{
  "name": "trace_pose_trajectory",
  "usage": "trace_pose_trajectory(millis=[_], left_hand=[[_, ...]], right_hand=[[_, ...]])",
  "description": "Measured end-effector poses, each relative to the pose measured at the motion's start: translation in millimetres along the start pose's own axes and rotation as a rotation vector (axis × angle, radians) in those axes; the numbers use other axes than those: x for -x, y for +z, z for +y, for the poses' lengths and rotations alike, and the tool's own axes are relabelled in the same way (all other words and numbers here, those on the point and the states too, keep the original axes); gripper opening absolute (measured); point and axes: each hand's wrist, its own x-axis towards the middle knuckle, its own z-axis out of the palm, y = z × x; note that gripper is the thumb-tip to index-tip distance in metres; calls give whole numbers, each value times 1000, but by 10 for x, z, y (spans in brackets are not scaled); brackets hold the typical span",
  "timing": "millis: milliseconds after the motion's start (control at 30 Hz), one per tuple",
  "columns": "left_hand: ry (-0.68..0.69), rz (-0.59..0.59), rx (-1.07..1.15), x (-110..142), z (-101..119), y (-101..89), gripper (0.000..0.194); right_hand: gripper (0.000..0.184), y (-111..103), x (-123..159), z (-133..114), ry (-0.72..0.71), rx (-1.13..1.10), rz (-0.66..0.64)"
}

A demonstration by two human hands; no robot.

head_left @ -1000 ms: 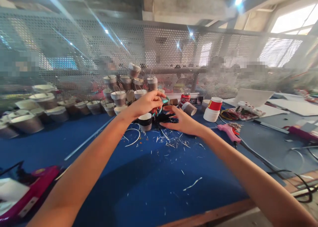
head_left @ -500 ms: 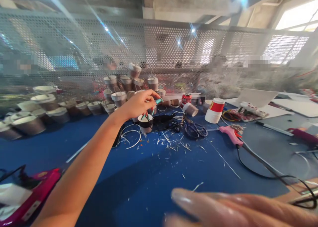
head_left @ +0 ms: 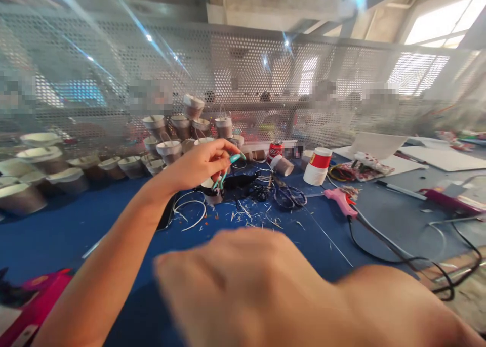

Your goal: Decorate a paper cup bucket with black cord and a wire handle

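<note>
My left hand (head_left: pixel 212 162) is closed on a slim teal tool (head_left: pixel 235 158), its fingers pinching it above a small paper cup. The tool's lower end points down at the cup (head_left: pixel 213 198), which has a dark band; my fingers partly cover its rim. My right hand (head_left: pixel 243 281) is large and blurred close to the camera, over the near part of the blue table, its fingers smeared by motion. Beside the cup lies a black bundle (head_left: pixel 245 185). Scissors with dark blue handles (head_left: pixel 290 198) rest to its right. White scraps (head_left: pixel 254 215) are scattered in front.
Grey-brown cups (head_left: pixel 169 149) are stacked at the back left. A red can (head_left: pixel 276 149), a red-and-white stack of paper cups (head_left: pixel 317 167) and a pink glue gun (head_left: pixel 341 203) with a cord stand or lie right. A magenta object (head_left: pixel 41 296) is at lower left. A perforated screen (head_left: pixel 254 69) runs behind.
My right hand has left the black bundle and come back close to the camera, then moved left across the view. My left hand stays over the cup with the teal tool.
</note>
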Motion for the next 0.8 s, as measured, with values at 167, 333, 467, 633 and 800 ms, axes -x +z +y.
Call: trace_pose_trajectory(millis=[167,333,467,633,800], left_hand=[[49,144,63,8,-33,-56,29],[6,127,131,-69,-171,-18,35],[-12,166,58,-116,-272,-29,35],[-157,-13,-34,-42,-220,-200,26],[-172,116,48,60,-141,-346,19]], right_hand=[[26,57,-658,842,452,-217,281],[21,563,-814,1364,446,-1194,-163],[29,606,-763,1654,331,-1379,-319],[31,477,-656,2026,400,-1405,-309],[39,618,-561,2343,767,-1279,-153]])
